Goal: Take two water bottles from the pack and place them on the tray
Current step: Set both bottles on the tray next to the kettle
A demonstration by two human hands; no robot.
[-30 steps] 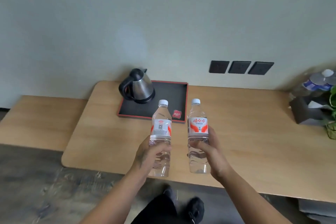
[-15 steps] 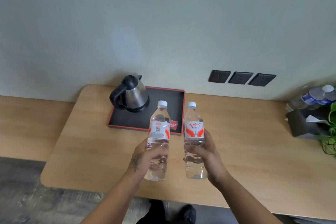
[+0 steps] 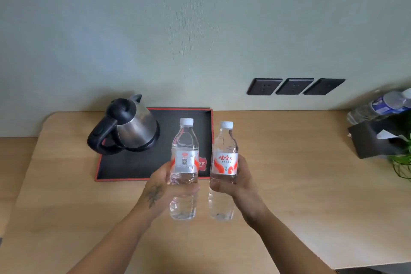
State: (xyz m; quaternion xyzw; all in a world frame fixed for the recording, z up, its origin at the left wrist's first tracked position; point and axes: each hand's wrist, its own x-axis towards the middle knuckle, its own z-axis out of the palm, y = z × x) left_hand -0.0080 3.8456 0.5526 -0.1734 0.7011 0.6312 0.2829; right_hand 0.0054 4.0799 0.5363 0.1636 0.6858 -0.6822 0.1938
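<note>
Left hand (image 3: 165, 187) has fingers (image 3: 189, 188) wrapped tight around the left bottle (image 3: 184, 162), upright, held above the tabletop (image 3: 300, 184) at the tray's (image 3: 133, 167) near edge. Right hand (image 3: 239, 181) has fingers (image 3: 219, 186) closed round the right bottle (image 3: 224, 162), upright, just off the tray's near right corner. Bottles close together, not touching. Kettle (image 3: 131, 127) sits on the tray's far left part. A red tag (image 3: 202, 163) lies on the tray behind the left bottle.

Setting: likely a hotel guest room. Evidence: wooden wall-mounted desk (image 3: 289, 162); steel electric kettle (image 3: 133, 127) on red-rimmed black tray (image 3: 155, 162) holding a small red card (image 3: 202, 163); three dark wall sockets (image 3: 294, 86); black tissue box (image 3: 375, 140).
</note>
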